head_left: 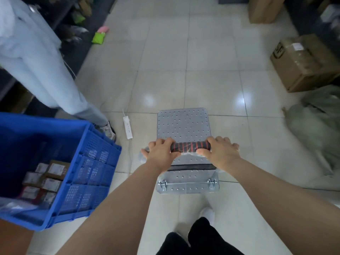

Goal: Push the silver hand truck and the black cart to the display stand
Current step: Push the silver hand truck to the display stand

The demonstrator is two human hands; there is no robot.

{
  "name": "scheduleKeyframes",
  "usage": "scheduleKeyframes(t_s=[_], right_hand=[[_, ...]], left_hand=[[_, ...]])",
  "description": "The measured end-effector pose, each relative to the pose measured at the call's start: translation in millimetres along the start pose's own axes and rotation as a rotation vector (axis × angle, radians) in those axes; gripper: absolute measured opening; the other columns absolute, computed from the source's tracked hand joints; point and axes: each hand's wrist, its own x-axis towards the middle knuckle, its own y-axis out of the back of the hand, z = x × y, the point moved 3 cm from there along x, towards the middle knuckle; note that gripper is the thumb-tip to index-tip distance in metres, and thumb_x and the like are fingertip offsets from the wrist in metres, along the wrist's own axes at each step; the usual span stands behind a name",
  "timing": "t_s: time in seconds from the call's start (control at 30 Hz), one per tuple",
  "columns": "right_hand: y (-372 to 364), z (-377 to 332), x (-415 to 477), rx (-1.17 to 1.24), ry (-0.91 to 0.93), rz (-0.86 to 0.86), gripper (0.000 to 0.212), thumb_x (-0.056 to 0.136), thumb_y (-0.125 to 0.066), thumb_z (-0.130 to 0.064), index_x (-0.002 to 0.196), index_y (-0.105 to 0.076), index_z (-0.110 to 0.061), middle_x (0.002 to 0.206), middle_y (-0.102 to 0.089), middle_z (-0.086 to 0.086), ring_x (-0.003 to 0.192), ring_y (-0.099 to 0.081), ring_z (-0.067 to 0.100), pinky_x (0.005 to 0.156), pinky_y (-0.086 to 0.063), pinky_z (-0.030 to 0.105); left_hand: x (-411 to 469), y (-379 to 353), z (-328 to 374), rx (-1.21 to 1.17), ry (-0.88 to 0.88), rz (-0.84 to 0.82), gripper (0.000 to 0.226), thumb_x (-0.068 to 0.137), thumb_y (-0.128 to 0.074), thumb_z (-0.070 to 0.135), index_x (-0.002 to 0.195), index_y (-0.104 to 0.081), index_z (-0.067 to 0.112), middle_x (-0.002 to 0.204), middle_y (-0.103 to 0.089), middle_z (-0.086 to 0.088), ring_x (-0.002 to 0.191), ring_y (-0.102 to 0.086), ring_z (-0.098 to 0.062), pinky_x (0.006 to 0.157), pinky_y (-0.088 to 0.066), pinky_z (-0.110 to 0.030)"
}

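The silver hand truck (183, 124) stands on the tiled floor straight ahead of me, its flat studded metal deck empty. Its handle (189, 147) is wrapped in black and red grip. My left hand (160, 153) is closed around the left end of that handle. My right hand (220, 150) is closed around the right end. A hinge bar with two brackets runs across the near edge of the deck. No black cart shows in this view.
A blue plastic crate (73, 162) holding several small boxes sits close on my left. Another person's pale trouser leg (55, 80) and shoe stand beside it. A white power strip (128, 127) lies left of the deck. Cardboard boxes (301, 63) and a greenish sack (316, 129) line the right.
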Motion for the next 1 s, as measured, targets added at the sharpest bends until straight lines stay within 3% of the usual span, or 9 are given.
scheduleKeyframes(t_s=[0.27,0.5,0.73,1.0], right_hand=[[42.2,18.5,62.1,0.02,0.056,0.026,0.039,0.095,-0.037,-0.047,0.124,-0.041,-0.022,0.121,-0.051,0.008,0.112,-0.045,0.027,0.098,-0.037,0.046],[77.9,-5.8,135.3,0.035,0.009,0.04,0.037,0.092,-0.04,-0.05,0.119,-0.044,-0.025,0.112,-0.055,0.004,0.104,-0.049,0.023,0.095,-0.041,0.042],[115.1,-20.8,214.0,0.088,0.014,0.077,0.039,0.092,-0.041,-0.052,0.122,-0.045,-0.028,0.115,-0.055,0.002,0.112,-0.049,0.026,0.095,-0.039,0.045],[163.0,-1.7,318.4,0.083,0.078,0.185,0.037,0.094,-0.037,-0.051,0.117,-0.047,-0.023,0.115,-0.054,0.003,0.111,-0.045,0.026,0.094,-0.037,0.047]], left_hand=[[71.0,22.2,20.7,0.009,-0.072,-0.029,0.028,0.096,-0.044,0.045,0.124,-0.043,0.041,0.131,-0.043,-0.003,0.12,-0.037,-0.033,0.107,-0.02,-0.063],[158.2,63.5,6.0,0.074,-0.141,-0.044,0.028,0.097,-0.043,0.041,0.124,-0.041,0.037,0.126,-0.044,-0.006,0.114,-0.041,-0.031,0.103,-0.027,-0.056],[252.2,110.5,0.1,0.152,-0.165,-0.083,0.027,0.096,-0.045,0.041,0.122,-0.04,0.038,0.115,-0.046,-0.005,0.108,-0.043,-0.026,0.096,-0.032,-0.05],[357.2,148.9,29.2,0.192,-0.081,-0.062,0.03,0.094,-0.045,0.047,0.122,-0.038,0.038,0.113,-0.046,-0.006,0.106,-0.043,-0.028,0.092,-0.034,-0.048]])
